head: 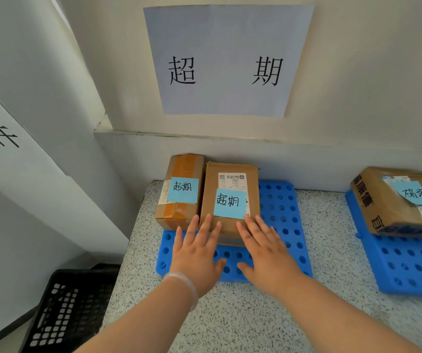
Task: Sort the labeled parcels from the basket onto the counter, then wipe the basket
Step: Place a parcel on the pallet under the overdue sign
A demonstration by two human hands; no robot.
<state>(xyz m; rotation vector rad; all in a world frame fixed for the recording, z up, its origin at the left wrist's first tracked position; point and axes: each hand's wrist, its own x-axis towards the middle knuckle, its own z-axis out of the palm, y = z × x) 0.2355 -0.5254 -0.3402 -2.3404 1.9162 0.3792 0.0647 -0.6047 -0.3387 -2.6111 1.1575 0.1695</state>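
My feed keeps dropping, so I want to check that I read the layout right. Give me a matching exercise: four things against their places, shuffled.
Things:
1. tape-striped parcel
2. parcel with printed label
3. large parcel
4. black basket

Places:
A. on the right blue mat
B. low down, left of the counter
C. touched by the straight fingers of the left hand and right hand
D. leftmost parcel on the counter

Pairs: 1-D, 2-C, 3-A, 4-B
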